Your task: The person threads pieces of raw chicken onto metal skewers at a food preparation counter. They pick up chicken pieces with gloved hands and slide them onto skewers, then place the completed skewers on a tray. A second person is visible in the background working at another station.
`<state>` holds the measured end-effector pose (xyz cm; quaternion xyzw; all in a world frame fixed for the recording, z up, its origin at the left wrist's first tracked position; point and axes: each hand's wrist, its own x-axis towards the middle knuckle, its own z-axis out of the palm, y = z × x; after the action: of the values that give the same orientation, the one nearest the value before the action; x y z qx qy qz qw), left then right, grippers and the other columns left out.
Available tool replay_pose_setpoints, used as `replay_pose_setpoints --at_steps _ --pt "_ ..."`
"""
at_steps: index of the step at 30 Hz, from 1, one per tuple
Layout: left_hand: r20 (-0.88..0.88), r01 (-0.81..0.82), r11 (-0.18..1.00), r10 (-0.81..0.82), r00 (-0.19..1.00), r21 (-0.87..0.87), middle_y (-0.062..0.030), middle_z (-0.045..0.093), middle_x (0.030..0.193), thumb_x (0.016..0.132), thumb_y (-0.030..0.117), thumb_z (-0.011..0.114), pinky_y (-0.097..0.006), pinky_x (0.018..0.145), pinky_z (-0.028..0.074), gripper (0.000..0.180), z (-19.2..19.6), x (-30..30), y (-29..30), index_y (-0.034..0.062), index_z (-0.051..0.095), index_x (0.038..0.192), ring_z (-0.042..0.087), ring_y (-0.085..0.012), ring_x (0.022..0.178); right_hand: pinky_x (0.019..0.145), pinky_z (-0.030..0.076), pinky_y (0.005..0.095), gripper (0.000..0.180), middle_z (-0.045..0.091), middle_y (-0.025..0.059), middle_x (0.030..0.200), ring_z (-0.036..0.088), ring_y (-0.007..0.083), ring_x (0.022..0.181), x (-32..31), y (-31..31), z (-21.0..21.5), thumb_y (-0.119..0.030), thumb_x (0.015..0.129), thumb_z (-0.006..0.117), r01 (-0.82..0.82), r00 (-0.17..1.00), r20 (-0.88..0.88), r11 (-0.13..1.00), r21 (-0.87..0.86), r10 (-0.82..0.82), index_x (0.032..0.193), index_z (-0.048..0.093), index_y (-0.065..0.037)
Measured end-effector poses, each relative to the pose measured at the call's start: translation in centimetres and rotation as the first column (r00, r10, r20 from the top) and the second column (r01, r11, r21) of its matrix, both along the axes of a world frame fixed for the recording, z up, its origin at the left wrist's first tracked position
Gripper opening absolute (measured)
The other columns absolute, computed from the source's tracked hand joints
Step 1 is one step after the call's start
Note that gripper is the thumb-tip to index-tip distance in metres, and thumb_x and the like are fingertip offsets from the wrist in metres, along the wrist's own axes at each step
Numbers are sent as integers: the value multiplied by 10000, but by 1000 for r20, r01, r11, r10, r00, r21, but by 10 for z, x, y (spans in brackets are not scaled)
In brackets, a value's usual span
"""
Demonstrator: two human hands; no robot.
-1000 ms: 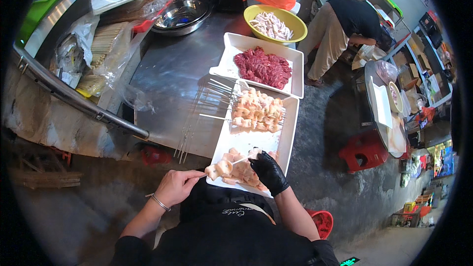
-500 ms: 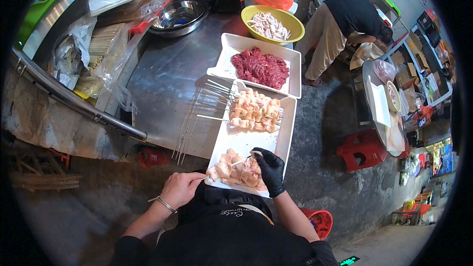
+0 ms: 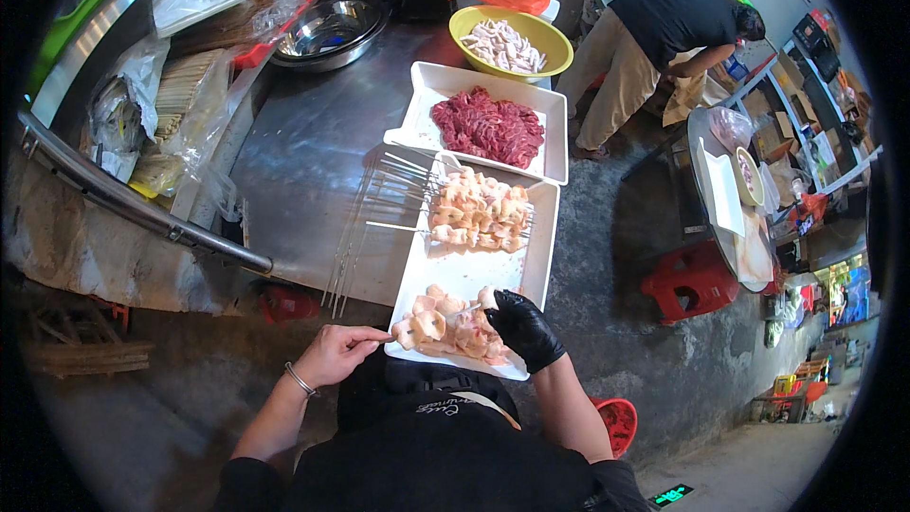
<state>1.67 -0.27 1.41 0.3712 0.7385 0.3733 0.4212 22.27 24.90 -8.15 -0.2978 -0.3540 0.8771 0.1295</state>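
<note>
My bare left hand (image 3: 339, 355), with a bracelet at the wrist, pinches the end of a skewer (image 3: 420, 328) threaded with pale meat chunks. In a black glove, my right hand (image 3: 527, 334) grips a pale piece of meat (image 3: 488, 297) by the skewer's far tip; whether the tip has pierced it I cannot tell. Both hands are over the near end of a white tray (image 3: 542, 256), above a heap of loose pale meat (image 3: 474, 339). Loaded skewers (image 3: 482, 211) lie side by side in the tray's far half, their bare ends jutting over its left edge.
Beyond stand a white tray of red meat strips (image 3: 488, 127) and a yellow bowl (image 3: 559, 49). Bare metal skewers (image 3: 348, 251) lie on the steel table (image 3: 294, 171), near steel bowls (image 3: 327, 28). At the right, a person (image 3: 654, 33) bends down behind a red stool (image 3: 690, 283).
My right hand has turned and now holds a pale piece up at the skewer's tip. The skewer's near end has shifted slightly left with my left hand. The whole view has moved a little.
</note>
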Motion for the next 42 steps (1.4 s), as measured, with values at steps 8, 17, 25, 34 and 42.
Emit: replay_pose_setpoints --at_steps 8,17,25,34,42 --pt "161 -53 998 47 986 36 -68 725 907 894 68 599 -243 692 506 238 -39 2 -1 84 693 1112 628 -71 750 850 544 288 271 652 100 1066 637 190 967 -7 -5 11 -66 914 606 55 998 49 982 -181 -47 1171 597 17" --pt "-218 -89 990 64 974 -106 -189 677 859 877 137 580 -382 723 529 230 -6 22 11 123 705 1069 673 -318 762 750 551 272 221 692 94 975 663 146 824 -5 -17 25 -23 910 598 28 966 204 851 525 -158 1115 663 23" --pt "-486 -47 999 41 873 1 -182 656 761 871 120 575 -431 609 514 246 7 50 28 148 696 1083 649 -347 689 673 540 264 190 685 88 920 662 150 777 -4 -34 3 -47 911 608 302 927 94 870 388 -364 1086 661 5" --pt "-528 -1 998 32 849 58 -184 651 735 880 124 569 -407 582 510 237 7 51 25 120 696 1080 645 -335 641 894 490 317 364 632 76 1110 599 202 1073 -10 -20 -2 -318 935 602 207 970 158 966 -154 -182 1187 584 -57" --pt "-391 -36 999 47 919 35 -192 656 791 876 156 580 -433 635 519 211 -14 49 26 122 707 1042 647 -358 701 844 506 287 349 639 83 1102 621 182 971 -7 -38 -1 -284 936 606 -74 972 224 997 -20 76 1179 620 -33"
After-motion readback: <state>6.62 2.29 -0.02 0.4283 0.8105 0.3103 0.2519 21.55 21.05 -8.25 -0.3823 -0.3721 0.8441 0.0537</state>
